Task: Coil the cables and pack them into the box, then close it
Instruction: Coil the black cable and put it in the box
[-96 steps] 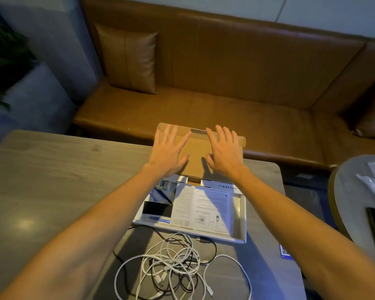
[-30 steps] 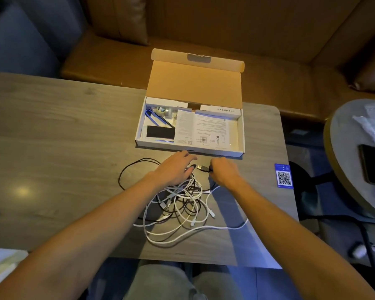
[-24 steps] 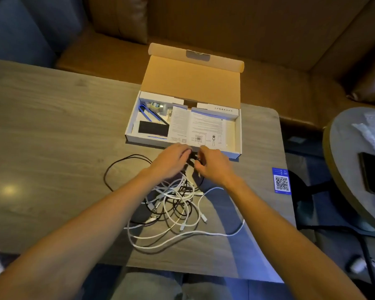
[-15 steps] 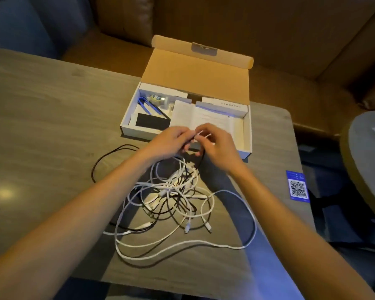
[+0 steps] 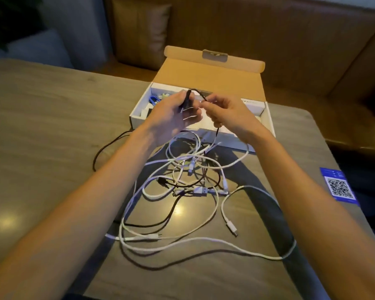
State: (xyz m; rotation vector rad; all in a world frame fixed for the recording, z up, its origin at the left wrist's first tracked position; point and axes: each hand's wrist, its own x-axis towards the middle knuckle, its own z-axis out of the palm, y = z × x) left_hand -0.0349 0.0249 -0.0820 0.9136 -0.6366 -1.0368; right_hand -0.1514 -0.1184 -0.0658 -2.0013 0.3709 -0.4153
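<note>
My left hand (image 5: 171,120) grips the black cable (image 5: 196,91) near its end, my right hand (image 5: 230,118) pinches it; I should wind small even loops, easing it from the white cables (image 5: 182,163)

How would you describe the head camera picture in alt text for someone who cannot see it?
A person's left hand and right hand hold a black cable between them, raised over an open cardboard box. On the wooden table lies a loose tangle of white and black cables, none coiled yet; a blue QR-code card lies at the right.
</note>
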